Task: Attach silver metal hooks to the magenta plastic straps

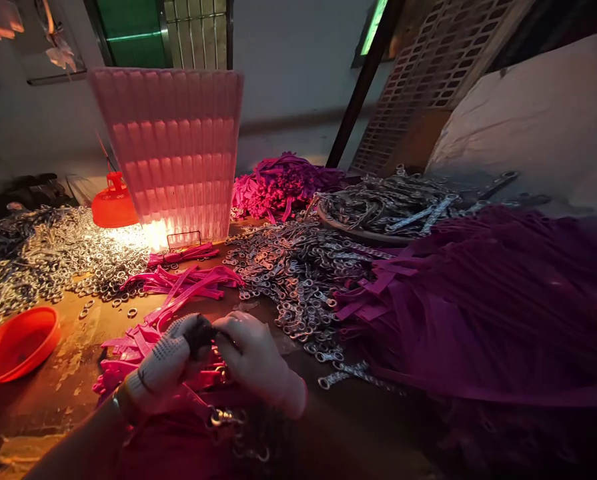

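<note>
Dim room, pale wall (298, 80), worn brown table (73, 347) lit by a red lamp (115, 201) at left-back. Ribbed translucent panel (178, 153) stands upright just right of the lamp, glowing pink. Both hands are at front centre, close together. Left hand (165, 353): pale dotted glove, dark at the tips, fingers curled in. Right hand (255, 360): fingers bent in toward the left fingertips. Can't tell if either is pinching something; that spot is dark and the fingers cover it. Pink straps (133, 343) lie under and left of the hands. Shiny metal clip (223, 417) sits below the hands, nearer the camera. Second strap bunch (193, 280) is just beyond them, on the table. Ring-ended metal pieces: one heap (53, 247) at left-back, another (298, 287) right of centre. Few loose rings (132, 312) near the left heap. Red bowl (23, 343) at the left edge. Big purple strap pile (503, 307) fills the right; smaller magenta bundle (283, 180) at the back, right of the panel.
</note>
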